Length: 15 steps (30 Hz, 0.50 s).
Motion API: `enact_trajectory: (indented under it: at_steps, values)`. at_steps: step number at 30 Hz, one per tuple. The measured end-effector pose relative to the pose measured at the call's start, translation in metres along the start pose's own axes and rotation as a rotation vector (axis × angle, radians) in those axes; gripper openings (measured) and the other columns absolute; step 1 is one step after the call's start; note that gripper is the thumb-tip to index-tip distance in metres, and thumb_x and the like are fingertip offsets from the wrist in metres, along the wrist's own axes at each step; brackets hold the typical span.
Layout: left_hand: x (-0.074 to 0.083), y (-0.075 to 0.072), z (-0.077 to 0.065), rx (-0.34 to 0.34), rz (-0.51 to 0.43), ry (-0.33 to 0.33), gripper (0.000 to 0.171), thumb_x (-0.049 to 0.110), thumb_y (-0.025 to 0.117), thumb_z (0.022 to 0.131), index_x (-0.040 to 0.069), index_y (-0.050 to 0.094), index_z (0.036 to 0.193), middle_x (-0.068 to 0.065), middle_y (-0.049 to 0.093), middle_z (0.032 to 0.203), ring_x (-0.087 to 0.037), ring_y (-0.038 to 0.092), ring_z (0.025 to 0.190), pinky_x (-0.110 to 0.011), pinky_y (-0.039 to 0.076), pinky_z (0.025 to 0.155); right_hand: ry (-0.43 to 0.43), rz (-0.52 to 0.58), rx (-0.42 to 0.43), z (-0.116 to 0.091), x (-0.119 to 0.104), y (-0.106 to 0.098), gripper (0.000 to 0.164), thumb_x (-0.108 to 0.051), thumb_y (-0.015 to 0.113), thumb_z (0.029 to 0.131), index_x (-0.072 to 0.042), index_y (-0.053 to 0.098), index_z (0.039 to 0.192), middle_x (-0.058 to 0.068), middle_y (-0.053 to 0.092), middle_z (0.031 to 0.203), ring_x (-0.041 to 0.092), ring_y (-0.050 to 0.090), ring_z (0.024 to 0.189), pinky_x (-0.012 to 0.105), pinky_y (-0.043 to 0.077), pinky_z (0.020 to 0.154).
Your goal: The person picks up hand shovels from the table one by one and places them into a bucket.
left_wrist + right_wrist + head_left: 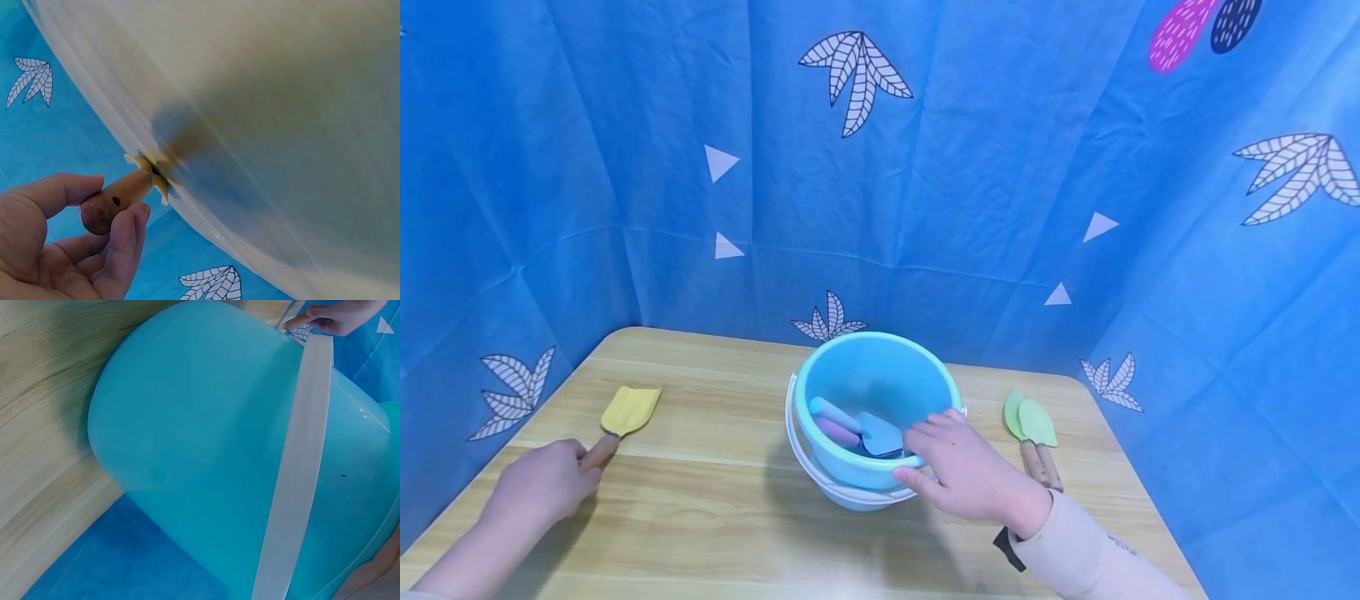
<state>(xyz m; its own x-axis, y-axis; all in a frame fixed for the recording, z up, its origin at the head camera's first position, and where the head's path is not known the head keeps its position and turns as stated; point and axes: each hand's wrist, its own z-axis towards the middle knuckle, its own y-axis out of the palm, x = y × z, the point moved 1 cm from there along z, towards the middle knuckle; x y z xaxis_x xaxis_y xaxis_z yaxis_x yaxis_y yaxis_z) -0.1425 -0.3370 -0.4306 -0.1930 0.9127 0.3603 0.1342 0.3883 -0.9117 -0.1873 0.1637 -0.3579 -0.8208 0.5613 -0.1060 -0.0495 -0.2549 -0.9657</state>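
Note:
A yellow toy shovel (631, 409) with a wooden handle is at the table's left side. My left hand (542, 482) grips that handle; in the left wrist view, thumb and fingers (128, 240) close round the wooden handle (112, 203). At the middle stands a light blue bucket (850, 475), its white handle (811, 467) hanging down in front. My right hand (958, 467) holds the bucket's near right rim, fingers over the edge and thumb outside. Inside the bucket lie a blue shovel (880, 435) and a purple piece (837, 432), partly overlapped.
Two green toy shovels (1037, 423) with wooden handles lie side by side on the wooden table (700, 517), right of the bucket. A blue patterned curtain (820, 192) surrounds the table's back and sides.

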Motion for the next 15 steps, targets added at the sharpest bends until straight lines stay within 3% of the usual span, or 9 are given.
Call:
enact_trajectory:
  at_steps: [15]
  values:
    - [0.0067, -0.0019, -0.0028, 0.044, -0.004, 0.013, 0.026, 0.027, 0.042, 0.091, 0.012, 0.049, 0.072, -0.004, 0.046, 0.06, -0.021, 0.042, 0.055, -0.035, 0.032, 0.05, -0.014, -0.01, 0.016, 0.0013, -0.0005, -0.0006, 0.03, -0.052, 0.037, 0.095, -0.028, 0.041, 0.078, -0.014, 0.036, 0.071, 0.005, 0.034, 0.074, 0.028, 0.028, 0.074]
